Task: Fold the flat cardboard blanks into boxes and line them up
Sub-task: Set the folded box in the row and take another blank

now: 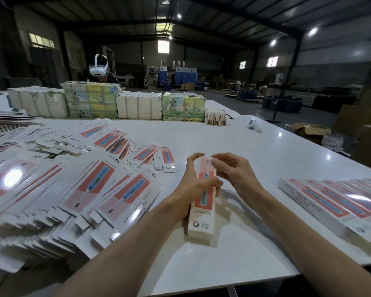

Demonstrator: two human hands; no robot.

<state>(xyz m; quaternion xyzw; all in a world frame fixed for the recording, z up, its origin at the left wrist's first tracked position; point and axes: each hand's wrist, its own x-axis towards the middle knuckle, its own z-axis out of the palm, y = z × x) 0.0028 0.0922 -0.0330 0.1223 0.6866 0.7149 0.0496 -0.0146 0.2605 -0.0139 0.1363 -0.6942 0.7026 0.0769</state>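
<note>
The slim, glossy cardboard box (201, 221) is held over the near middle of the white table (223, 136), its far end hidden by fingers. The left grip (191, 185) wraps its middle and the right grip (234, 174) pinches the far end. Flat blanks (73, 189) sprawl left, blurred nearby. The finished boxes (341, 202) on the right are cut off by the frame.

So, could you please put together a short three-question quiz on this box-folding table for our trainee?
1. True or false: the left hand grips the toothbrush box.
2. On which side of the table is the row of finished boxes? A: the person's left. B: the person's right.
3. Fill in: the flat blanks lie fanned out on the person's ____ side.
Key: 1 true; 2 B; 3 left.
</note>
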